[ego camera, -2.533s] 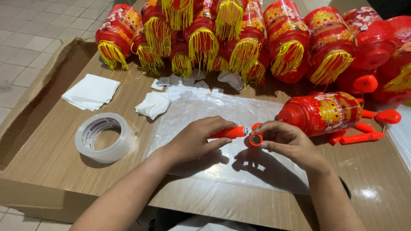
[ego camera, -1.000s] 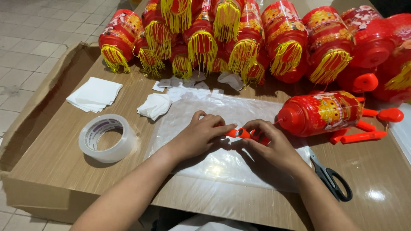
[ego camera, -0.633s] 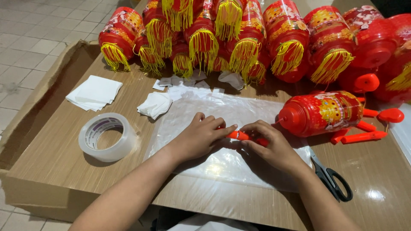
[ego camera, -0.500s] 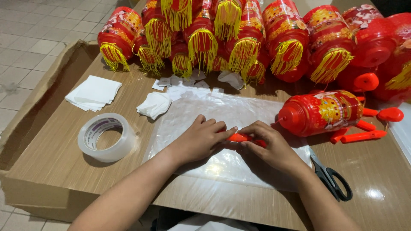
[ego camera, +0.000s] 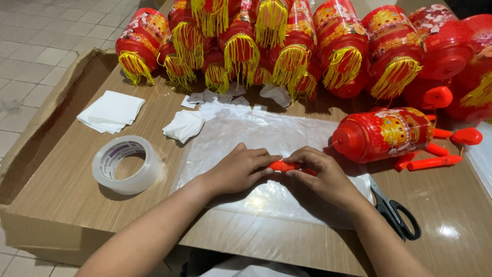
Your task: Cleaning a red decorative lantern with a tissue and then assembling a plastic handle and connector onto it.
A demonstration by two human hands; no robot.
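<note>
Near edge: both forearms reach in over the table (ego camera: 287,246). Left hand (ego camera: 240,168) and right hand (ego camera: 322,174) meet over a clear plastic sheet (ego camera: 266,138), fingers curled onto one orange stick (ego camera: 285,166), gripping it from both ends and pressing it low against the sheet. Only the stick's middle shows between the fingertips.

Step in hand, as I judge it: working the stick against or into the plastic. The next move likely calls for a firm two-handed hold so the slick sheet does not slide.

Scissors (ego camera: 394,213) lie just beside the right wrist; a tape roll (ego camera: 125,164) sits left. Farther on, one red lantern (ego camera: 384,133) lies on its side, then a stacked row of lanterns (ego camera: 287,46).

Against 2.5 seconds ago: the stick was held higher with an orange ring end showing; now the hands cover more of it. The scissors were out of view then.
</note>
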